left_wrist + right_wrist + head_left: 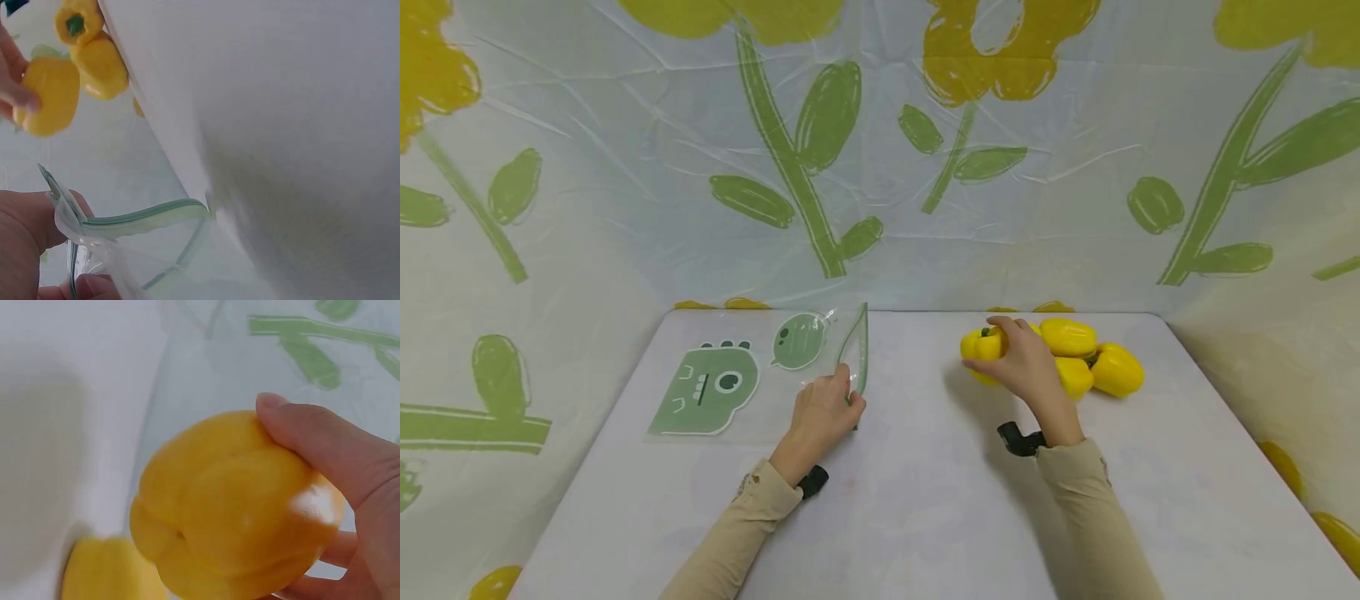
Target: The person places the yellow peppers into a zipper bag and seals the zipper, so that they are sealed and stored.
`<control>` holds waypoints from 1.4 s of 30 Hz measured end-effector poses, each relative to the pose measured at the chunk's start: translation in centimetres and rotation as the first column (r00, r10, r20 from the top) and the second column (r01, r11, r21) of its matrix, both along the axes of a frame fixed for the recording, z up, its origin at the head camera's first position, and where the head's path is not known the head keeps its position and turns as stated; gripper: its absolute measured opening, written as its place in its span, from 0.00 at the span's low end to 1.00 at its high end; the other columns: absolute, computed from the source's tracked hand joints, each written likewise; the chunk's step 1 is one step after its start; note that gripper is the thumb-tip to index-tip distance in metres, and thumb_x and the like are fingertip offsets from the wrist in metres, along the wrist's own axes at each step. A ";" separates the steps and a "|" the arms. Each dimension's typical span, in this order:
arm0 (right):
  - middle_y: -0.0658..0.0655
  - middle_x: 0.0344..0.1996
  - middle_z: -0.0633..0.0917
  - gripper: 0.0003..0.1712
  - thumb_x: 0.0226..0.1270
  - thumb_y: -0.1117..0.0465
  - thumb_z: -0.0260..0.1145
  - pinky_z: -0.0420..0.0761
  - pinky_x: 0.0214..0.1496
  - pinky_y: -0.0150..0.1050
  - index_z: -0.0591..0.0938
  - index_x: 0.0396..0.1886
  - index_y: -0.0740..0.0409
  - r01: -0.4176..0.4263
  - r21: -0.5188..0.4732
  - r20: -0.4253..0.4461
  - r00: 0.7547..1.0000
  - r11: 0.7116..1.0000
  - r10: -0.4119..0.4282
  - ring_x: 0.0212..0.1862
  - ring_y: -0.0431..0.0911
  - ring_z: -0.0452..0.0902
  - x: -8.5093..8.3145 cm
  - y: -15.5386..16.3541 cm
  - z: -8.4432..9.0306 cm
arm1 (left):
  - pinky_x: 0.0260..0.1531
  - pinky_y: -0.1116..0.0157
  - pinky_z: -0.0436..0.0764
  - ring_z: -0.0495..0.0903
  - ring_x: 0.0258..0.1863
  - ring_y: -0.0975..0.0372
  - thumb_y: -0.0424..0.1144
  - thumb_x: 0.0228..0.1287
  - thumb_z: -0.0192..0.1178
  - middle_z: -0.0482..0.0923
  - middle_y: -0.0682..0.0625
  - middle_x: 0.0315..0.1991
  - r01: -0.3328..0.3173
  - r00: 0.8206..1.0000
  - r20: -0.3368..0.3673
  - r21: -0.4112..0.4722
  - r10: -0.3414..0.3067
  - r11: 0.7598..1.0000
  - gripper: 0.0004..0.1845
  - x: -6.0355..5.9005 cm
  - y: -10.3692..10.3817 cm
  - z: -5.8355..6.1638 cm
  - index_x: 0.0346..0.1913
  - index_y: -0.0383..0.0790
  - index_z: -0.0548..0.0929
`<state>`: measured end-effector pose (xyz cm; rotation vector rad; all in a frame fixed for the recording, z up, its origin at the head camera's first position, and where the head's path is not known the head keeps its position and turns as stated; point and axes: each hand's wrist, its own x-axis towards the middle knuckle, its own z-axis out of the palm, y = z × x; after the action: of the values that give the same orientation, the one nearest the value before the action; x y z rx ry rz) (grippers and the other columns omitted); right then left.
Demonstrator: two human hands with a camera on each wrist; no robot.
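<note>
A yellow bell pepper (237, 506) is held in my right hand (1024, 358), thumb on one side and fingers on the other. It hangs over the table, its shadow falling to one side. My left hand (823, 410) pinches the rim of a clear zip bag (760, 392) printed with a green cartoon dinosaur. In the left wrist view the bag's green-edged mouth (150, 214) gapes apart beside the thumb. Several more yellow bell peppers (1116, 369) lie in a cluster just right of my right hand.
The white table (910, 508) meets a flower-printed cloth (880, 250) at its back and sides. Black camera mounts (1018, 439) hang beneath both wrists.
</note>
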<state>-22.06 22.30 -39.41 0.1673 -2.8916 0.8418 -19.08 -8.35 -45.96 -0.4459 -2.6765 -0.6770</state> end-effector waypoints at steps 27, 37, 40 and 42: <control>0.61 0.62 0.69 0.43 0.57 0.72 0.71 0.78 0.53 0.41 0.62 0.69 0.47 -0.035 -0.928 0.101 0.935 0.370 0.340 0.55 0.53 0.74 -6.4 -12.0 -7.2 | 0.11 0.65 0.62 0.63 0.10 0.61 0.32 0.50 0.63 0.62 0.53 0.13 -0.010 1.000 -0.012 -0.011 0.010 1.000 0.13 -0.2 -0.2 -0.4 0.25 0.41 0.67; 0.62 0.59 0.73 0.44 0.50 0.76 0.70 0.78 0.53 0.40 0.63 0.67 0.57 -0.005 -0.890 0.192 0.902 0.455 0.386 0.52 0.51 0.74 -6.9 -13.1 -8.6 | 0.13 0.64 0.64 0.64 0.12 0.61 0.32 0.50 0.63 0.63 0.53 0.13 0.004 1.000 0.005 0.002 -0.004 1.000 0.13 -0.3 0.0 -0.2 0.25 0.42 0.67; 0.62 0.59 0.74 0.45 0.48 0.76 0.71 0.76 0.56 0.41 0.63 0.66 0.57 -0.015 -0.881 0.187 0.907 0.472 0.378 0.53 0.51 0.74 -7.2 -13.4 -8.7 | 0.13 0.64 0.63 0.64 0.12 0.60 0.32 0.50 0.63 0.62 0.53 0.13 0.007 1.000 0.004 0.006 -0.007 1.000 0.12 -0.3 0.0 -0.2 0.25 0.43 0.67; 0.62 0.58 0.74 0.45 0.48 0.76 0.72 0.75 0.56 0.42 0.63 0.65 0.58 -0.020 -0.873 0.188 0.908 0.488 0.374 0.53 0.51 0.73 -7.4 -13.5 -8.8 | 0.13 0.64 0.63 0.64 0.12 0.60 0.32 0.50 0.62 0.62 0.54 0.13 0.009 1.000 0.001 0.005 -0.009 1.000 0.12 -0.3 0.0 -0.3 0.25 0.43 0.67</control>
<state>-29.42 8.77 -48.25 0.2655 -2.3065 2.4717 -19.36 -8.36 -46.24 -0.4561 -2.6750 -0.6859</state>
